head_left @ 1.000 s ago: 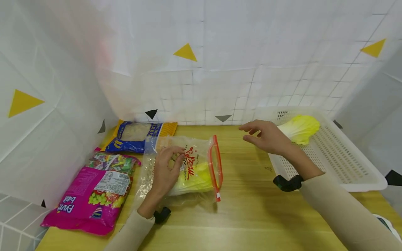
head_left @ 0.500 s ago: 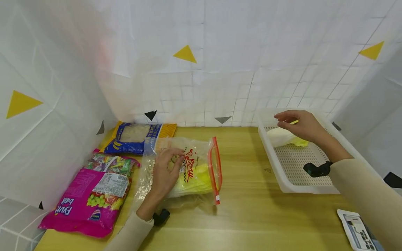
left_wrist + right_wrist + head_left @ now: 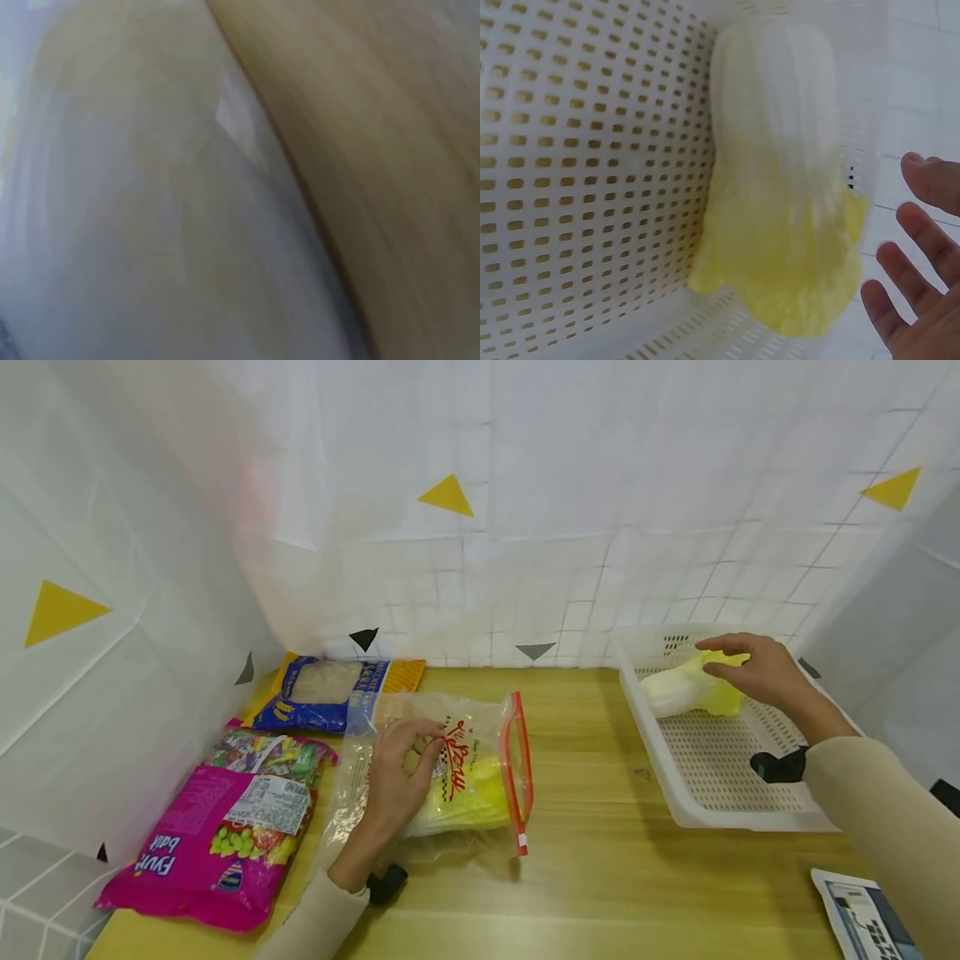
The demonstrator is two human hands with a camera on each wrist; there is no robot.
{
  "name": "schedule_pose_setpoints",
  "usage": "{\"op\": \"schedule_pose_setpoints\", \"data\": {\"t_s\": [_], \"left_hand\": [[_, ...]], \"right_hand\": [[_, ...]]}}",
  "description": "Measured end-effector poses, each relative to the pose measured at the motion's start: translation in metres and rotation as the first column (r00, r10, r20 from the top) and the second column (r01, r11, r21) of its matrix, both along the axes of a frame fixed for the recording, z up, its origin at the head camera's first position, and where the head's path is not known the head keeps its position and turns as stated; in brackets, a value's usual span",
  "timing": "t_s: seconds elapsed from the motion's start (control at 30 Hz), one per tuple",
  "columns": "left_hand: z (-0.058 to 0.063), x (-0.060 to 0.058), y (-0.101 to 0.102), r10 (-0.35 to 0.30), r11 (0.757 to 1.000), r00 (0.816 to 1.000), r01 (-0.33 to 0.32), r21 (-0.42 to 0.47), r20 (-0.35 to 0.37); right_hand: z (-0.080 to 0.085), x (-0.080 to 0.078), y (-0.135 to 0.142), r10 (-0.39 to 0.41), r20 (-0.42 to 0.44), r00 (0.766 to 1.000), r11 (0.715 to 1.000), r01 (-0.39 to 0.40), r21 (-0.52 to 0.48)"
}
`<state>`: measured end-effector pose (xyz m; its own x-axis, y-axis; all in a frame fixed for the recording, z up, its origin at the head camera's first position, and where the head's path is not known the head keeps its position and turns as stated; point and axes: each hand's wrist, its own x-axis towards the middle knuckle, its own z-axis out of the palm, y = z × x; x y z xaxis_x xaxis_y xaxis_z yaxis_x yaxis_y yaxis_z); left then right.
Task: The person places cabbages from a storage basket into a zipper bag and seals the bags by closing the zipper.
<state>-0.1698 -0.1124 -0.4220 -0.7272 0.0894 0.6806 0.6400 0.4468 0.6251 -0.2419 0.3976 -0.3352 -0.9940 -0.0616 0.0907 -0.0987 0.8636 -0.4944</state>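
A clear zip bag (image 3: 480, 714) with red lettering and a red zip lies on the table, its mouth gaping to the right. Yellow-white cabbage (image 3: 480, 797) shows inside it. My left hand (image 3: 397, 772) lies over the bag, thumb and forefinger pinching its upper film. On the right, my right hand (image 3: 765, 672) hovers over the white basket (image 3: 660, 743), fingers apart and holding nothing. Beneath that hand rests another piece of cabbage (image 3: 780, 172), pale at one end and yellow at the other. The left wrist view is a blur of plastic film and wood.
A blue and yellow packet (image 3: 322, 693) lies behind the bag. To the left are a pink candy bag (image 3: 195, 835) and a green-patterned packet (image 3: 277, 756). A flat printed item (image 3: 862, 910) with a white edge lies at front right, partly under the sleeve.
My right hand has moved right, from above the table beside the basket to over the cabbage in the basket. The left hand and zip bag have stayed in place.
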Motion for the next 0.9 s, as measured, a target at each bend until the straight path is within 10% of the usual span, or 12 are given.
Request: {"op": "schedule_pose_setpoints", "data": {"t_s": [0.23,0.9], "left_hand": [[0.0,-0.001,0.0,-0.014,1.0,1.0,0.014,0.0,0.014],[-0.001,-0.001,0.001,-0.007,1.0,1.0,0.007,-0.011,0.017]], "right_hand": [[-0.019,-0.011,0.013,0.007,-0.075,0.997,0.993,0.002,0.12],[-0.026,-0.017,0.035,0.032,0.052,0.998,0.954,-0.046,0.297]]}}
